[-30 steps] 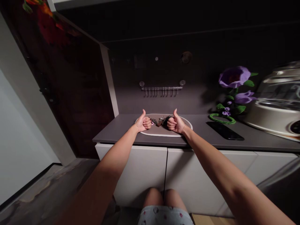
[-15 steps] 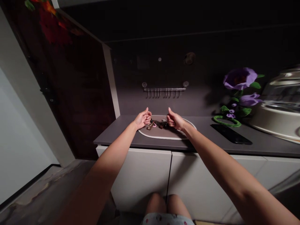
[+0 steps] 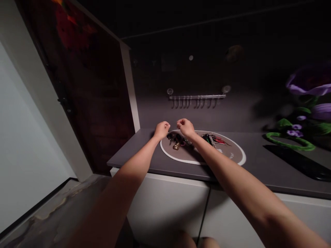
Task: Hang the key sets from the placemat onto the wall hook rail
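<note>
My left hand (image 3: 162,130) is above the left end of an oval brown mat (image 3: 170,150) with a white rim. Its fingers are curled with thumb and fingertips pinched; whatever may be between them is too small to make out. My right hand (image 3: 186,127) faces it a short gap away, bent at the wrist and pinched likewise. Just below both lies a bunch of keys (image 3: 178,139) with a brownish tag (image 3: 176,146). Past my right forearm, more dark key-like pieces (image 3: 207,138) and a red item (image 3: 219,140) lie on the mat.
On the wall behind hangs a clear rail with several hooks (image 3: 198,97). At right on the grey counter (image 3: 254,156) are a flat black object (image 3: 297,162), a green ring (image 3: 289,142) and purple flowers (image 3: 309,84). A dark door (image 3: 103,103) stands at left.
My hands have gone from raised thumbs to pinched fingers and have come closer together above the keys. The camera view has shifted, showing more of the mat's right side.
</note>
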Motion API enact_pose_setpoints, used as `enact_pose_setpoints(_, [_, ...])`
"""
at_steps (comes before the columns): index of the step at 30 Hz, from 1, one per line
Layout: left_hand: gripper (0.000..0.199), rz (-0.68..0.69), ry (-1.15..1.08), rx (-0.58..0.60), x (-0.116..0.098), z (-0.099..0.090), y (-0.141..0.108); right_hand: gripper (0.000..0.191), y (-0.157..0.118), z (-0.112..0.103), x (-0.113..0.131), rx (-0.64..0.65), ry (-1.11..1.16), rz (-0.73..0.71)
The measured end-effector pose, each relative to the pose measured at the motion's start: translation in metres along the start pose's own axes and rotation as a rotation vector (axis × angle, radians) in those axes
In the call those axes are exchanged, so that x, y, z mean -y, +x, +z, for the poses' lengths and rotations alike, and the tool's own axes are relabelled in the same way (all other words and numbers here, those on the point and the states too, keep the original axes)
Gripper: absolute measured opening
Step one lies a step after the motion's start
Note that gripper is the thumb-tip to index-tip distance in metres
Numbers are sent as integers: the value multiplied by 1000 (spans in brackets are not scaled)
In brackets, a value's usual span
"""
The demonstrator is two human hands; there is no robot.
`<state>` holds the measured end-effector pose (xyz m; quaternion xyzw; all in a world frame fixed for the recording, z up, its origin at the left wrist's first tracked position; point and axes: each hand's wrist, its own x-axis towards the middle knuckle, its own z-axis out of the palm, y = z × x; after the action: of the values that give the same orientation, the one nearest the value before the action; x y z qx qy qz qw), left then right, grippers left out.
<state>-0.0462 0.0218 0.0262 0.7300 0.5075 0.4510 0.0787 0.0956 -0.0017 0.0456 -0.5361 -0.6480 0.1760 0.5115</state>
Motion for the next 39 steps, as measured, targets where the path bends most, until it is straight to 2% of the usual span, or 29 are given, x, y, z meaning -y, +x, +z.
enact_pose_setpoints(3, [18,125,169,74,15,6,-2,12,-1,11,-10,13,-196,-115])
enact_pose_setpoints(6, [20,148,260,143,23,9,-2,14,-4,13,-17,106,-369,-187])
enact_pose_setpoints(10, [23,154,327,209,25,11,-1,15,-6,12,-23,165,-490,-182])
enact_pose_setpoints(17, [22,152,389,263,23,12,-5,17,-7,12,-22,219,-528,-161])
enact_pose_setpoints(21, [21,154,395,256,22,11,-5,17,-7,13,-21,223,-534,-137])
enact_pose_setpoints(28, [20,223,326,165,20,10,-4,15,-6,14,-24,203,-517,-145])
enact_pose_setpoints(36, [21,241,152,83,13,11,-3,11,-6,14,-25,181,-424,-161])
enact_pose_setpoints(39, [20,210,52,52,13,13,-3,10,-7,14,-24,160,-362,-161])
